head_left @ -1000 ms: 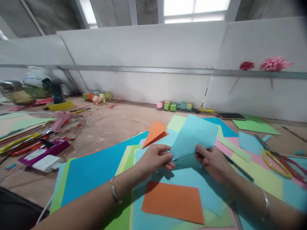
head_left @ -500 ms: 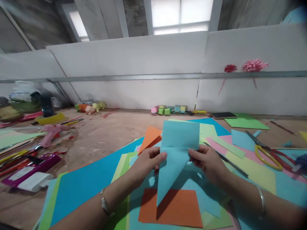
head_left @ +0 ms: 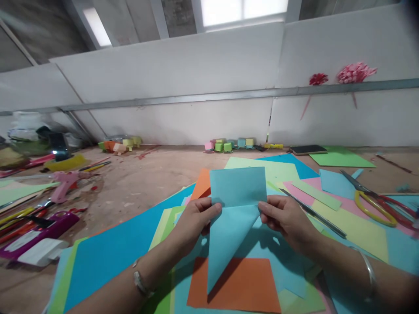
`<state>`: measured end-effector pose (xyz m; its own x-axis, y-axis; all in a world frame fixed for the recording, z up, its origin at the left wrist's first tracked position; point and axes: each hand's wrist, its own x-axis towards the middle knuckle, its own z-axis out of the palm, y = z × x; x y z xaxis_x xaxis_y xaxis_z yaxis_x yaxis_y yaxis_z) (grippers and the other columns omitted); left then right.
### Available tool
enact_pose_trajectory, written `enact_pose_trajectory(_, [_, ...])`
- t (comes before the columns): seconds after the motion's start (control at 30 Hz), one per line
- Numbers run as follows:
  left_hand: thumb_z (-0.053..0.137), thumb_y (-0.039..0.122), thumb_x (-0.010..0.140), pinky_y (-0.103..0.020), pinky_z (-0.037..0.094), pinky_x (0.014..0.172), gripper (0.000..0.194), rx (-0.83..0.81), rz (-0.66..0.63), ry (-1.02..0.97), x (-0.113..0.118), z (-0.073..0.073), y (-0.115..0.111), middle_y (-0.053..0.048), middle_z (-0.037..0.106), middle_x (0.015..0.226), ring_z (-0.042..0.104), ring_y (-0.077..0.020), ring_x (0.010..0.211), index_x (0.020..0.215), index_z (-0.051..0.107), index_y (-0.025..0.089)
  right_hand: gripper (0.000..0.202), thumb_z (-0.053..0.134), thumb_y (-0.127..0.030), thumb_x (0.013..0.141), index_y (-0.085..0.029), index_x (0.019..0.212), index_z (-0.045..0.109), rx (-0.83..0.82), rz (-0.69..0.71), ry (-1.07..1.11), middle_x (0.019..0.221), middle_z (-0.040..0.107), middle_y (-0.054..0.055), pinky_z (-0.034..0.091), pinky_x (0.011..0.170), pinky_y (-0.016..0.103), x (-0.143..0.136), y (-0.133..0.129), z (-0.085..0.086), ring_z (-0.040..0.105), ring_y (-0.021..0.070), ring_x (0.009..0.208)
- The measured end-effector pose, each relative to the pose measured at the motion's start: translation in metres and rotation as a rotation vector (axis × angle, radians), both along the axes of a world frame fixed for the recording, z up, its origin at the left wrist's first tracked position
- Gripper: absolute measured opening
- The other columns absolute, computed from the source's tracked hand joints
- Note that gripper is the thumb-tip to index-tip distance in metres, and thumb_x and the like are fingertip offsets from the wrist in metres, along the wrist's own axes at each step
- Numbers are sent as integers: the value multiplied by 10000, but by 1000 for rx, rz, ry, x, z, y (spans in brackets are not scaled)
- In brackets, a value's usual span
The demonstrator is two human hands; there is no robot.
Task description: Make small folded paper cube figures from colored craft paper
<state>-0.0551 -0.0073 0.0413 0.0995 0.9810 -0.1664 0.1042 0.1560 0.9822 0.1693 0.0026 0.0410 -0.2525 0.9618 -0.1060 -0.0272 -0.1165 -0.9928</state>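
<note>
A light blue paper (head_left: 238, 187) is held up in the middle, a rectangle above a crease and a long triangle pointing down below it. My left hand (head_left: 196, 220) pinches its left edge near the crease, thumb in front. At the right end of the crease, my right hand (head_left: 284, 217) grips the sheet between thumb and fingers. Beneath the triangle's tip lies an orange paper rectangle (head_left: 242, 288), with the shadow of the held sheet falling across it. Another orange piece (head_left: 200, 185), folded, sits behind my left hand.
Blue sheets (head_left: 111, 244) spread at the left. Scissors (head_left: 376, 207) and a dark pen (head_left: 319, 216) rest on papers at the right. A pink glue gun (head_left: 63, 185) and a purple tool (head_left: 42, 235) lie at the left. Small paper blocks (head_left: 227, 146) stand by the wall.
The held blue paper and both hands have shifted slightly left in view, and the sheet looks a little larger. The camera view has tilted down. Both hands keep their grip.
</note>
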Motion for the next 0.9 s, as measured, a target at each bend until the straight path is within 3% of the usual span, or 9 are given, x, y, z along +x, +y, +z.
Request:
enact_pose_trajectory(0.13, [737, 510, 689, -197, 253, 411, 378, 29, 9, 31, 2, -2, 1, 77, 389, 494, 324, -60, 420, 667, 582, 165, 343, 727, -436, 697, -187, 565, 531, 68, 11, -6, 548, 521, -14, 275, 502, 259, 1, 2, -1, 384, 92, 517])
enact_pose_trajectory(0.27, [766, 502, 676, -222, 347, 443, 378, 10, 8, 13, 2, -2, 1, 27, 534, 566, 436, -89, 453, 757, 660, 149, 170, 717, -300, 656, -184, 672, 593, 12, 45, 31, 582, 514, -30, 282, 505, 255, 1, 4, -4, 405, 95, 531])
enact_pose_trajectory(0.43, [818, 525, 646, -272, 464, 574, 446, 15, -52, -144, -1, -6, 1, -22, 645, 682, 583, -154, 608, 862, 702, 153, 116, 686, -211, 613, -189, 689, 601, -25, 0, 71, 572, 501, -43, 295, 507, 247, 0, 7, -6, 436, 96, 540])
enact_pose_trajectory(0.57, [869, 466, 605, -301, 508, 659, 429, -9, -74, -274, -1, -5, 2, -37, 689, 753, 618, -169, 675, 870, 717, 163, 140, 702, -214, 557, -187, 667, 620, -73, -27, 162, 529, 480, -51, 245, 473, 237, 1, 10, -2, 405, 85, 501])
enact_pose_trajectory(0.67, [885, 393, 588, -286, 507, 641, 374, -64, -64, -358, -1, -1, 2, -29, 680, 718, 602, -147, 624, 834, 720, 165, 129, 709, -205, 528, -191, 626, 628, -96, -54, 227, 511, 479, -45, 240, 464, 234, 2, 12, 1, 409, 89, 492])
enact_pose_trajectory(0.8, [845, 254, 556, -208, 404, 493, 241, -106, -41, -386, -3, 4, 3, 9, 622, 612, 522, -93, 510, 743, 715, 176, 58, 684, -183, 526, -188, 574, 651, -72, -79, 260, 504, 485, -35, 250, 465, 226, 3, 13, -1, 407, 82, 486])
enact_pose_trajectory(0.9, [763, 281, 530, -227, 367, 449, 204, -144, -114, -380, -6, 8, 3, 0, 586, 553, 483, -99, 457, 693, 721, 166, 47, 669, -200, 535, -196, 574, 695, -26, -101, 226, 516, 510, -23, 282, 455, 237, 3, 12, -4, 409, 84, 462])
